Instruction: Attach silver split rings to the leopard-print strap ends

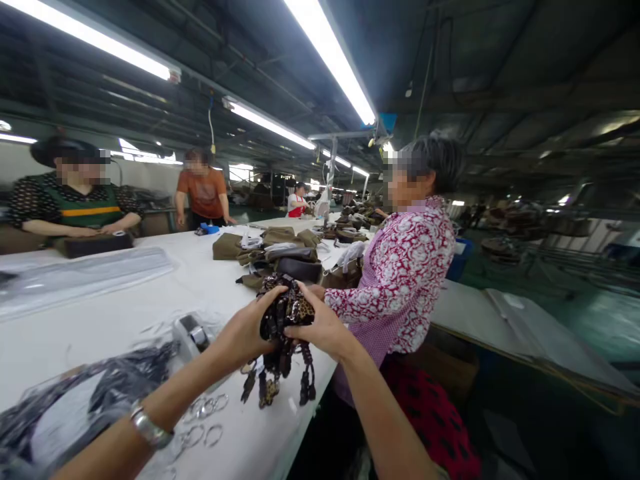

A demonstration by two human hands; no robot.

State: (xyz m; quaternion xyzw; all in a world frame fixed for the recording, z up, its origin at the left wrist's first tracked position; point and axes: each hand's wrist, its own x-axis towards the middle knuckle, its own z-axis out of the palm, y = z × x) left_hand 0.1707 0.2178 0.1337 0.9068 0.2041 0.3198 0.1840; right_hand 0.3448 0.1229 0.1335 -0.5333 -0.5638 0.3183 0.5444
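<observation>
Between my two hands, above the table edge, is a bundle of dark braided straps with leopard-print pieces (283, 313). Several short ends and small tags dangle below it. My left hand (253, 323) grips the bundle from the left, thumb on top. From the right, my right hand (325, 327) closes on the same bundle, its fingers partly hidden. Loose metal rings (213, 435) lie on the white table near my left forearm. Behind that forearm stands a grey metal-topped device (191, 333), which I cannot identify.
Dark plastic bags (125, 380) lie at the left on the white table (200, 280). Beyond my hands are piled olive bags (280, 243). A person in a patterned shirt (405, 273) stands close on the right. Two other people (203, 193) (90, 207) are across the table.
</observation>
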